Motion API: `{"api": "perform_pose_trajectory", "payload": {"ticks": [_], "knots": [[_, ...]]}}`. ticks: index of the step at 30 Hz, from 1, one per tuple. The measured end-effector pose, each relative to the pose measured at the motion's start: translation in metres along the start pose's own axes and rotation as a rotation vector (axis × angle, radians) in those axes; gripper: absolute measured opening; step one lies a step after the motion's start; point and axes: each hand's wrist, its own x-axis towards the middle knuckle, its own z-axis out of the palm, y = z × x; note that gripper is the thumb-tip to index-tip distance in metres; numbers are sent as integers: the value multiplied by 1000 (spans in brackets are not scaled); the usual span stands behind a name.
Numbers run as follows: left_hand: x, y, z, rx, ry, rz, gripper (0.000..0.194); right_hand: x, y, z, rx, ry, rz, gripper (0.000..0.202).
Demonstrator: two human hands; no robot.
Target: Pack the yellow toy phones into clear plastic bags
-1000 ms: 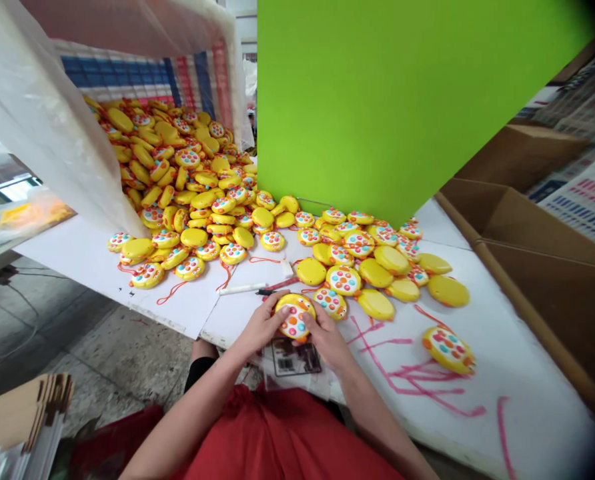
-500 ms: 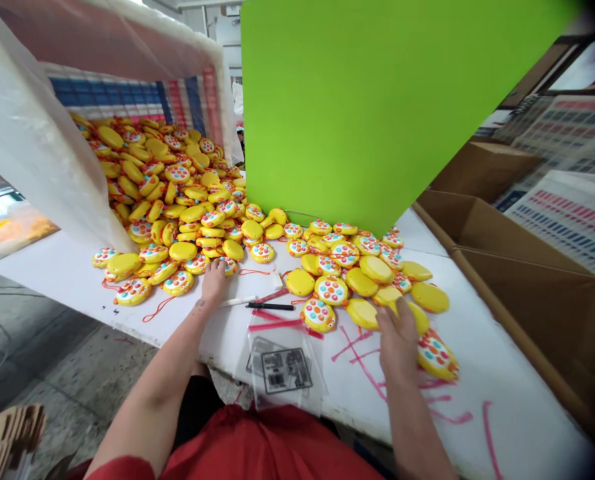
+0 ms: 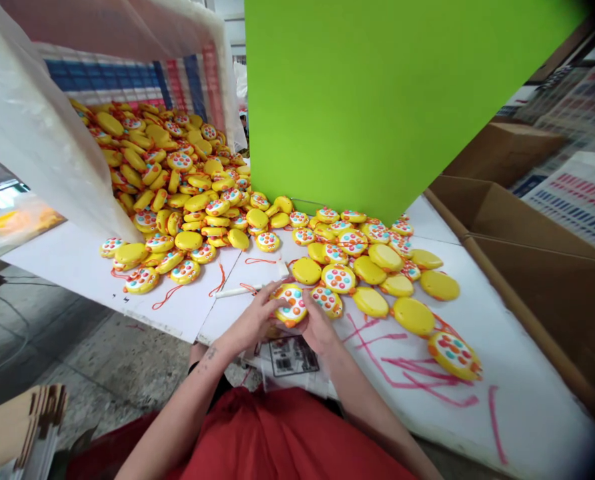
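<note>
Close to the table's front edge, my left hand (image 3: pixel 255 323) and my right hand (image 3: pixel 320 328) grip one yellow toy (image 3: pixel 292 304) from its two sides. Its white face with coloured round buttons is turned up toward me. Just beyond it lies another such toy (image 3: pixel 328 301), button side up. Below my hands are clear zip bags (image 3: pixel 292 358) with black print, partly covered. A white pen (image 3: pixel 237 291) lies left of the held toy, with an orange cord loop near it.
A large heap of these toys (image 3: pixel 187 200) spills from a lined, striped sack (image 3: pixel 107 77) at left. More toys (image 3: pixel 370 270) spread over the white table (image 3: pixel 537 413) at right. A tall green panel (image 3: pixel 367 100) stands behind; an open cardboard box (image 3: pixel 542 280) adjoins the right edge.
My left hand has come right from the left heap and my right hand left from the right-hand toys. They now meet on one toy, above the bags. The black pen is now out of sight.
</note>
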Motion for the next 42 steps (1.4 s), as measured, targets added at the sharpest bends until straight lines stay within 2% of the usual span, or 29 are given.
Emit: {"api": "perform_pose_trajectory", "payload": {"ticks": [2,5,8,11,16,23,26,29,31,33,36,39,42], "knots": [[-9,7,6,-119,43,-49,35,-2,-2,1,34,12,2,44],[-17,6,13,-419,152,-198,64,-8,-5,-2,37,-11,-23,44],[-18,7,22,-646,174,-289,82,-14,-5,-4,-9,-99,-14,49],[-15,13,28,-687,164,-332,90,-19,-1,-1,-61,-152,5,47],[-14,15,33,-653,184,-327,103,-24,6,4,-72,-77,-61,48],[-15,14,39,-660,221,-349,94,-26,6,-1,13,-94,11,48],[-14,17,38,-666,256,-368,75,-28,5,0,20,-137,12,46],[-13,16,38,-630,211,-379,63,-28,5,0,6,-138,27,46],[-12,11,35,-506,169,-329,60,-26,3,-5,-6,-88,33,45],[-11,-1,24,-290,196,-265,54,-22,-3,-18,15,18,-13,41],[-11,-28,-12,141,385,-228,49,-12,-24,-49,125,257,-242,33],[-14,-65,-61,577,584,-315,44,-4,-48,-84,255,416,-464,26],[-23,-102,-99,859,635,-460,45,-3,-56,-106,336,466,-469,24]]}}
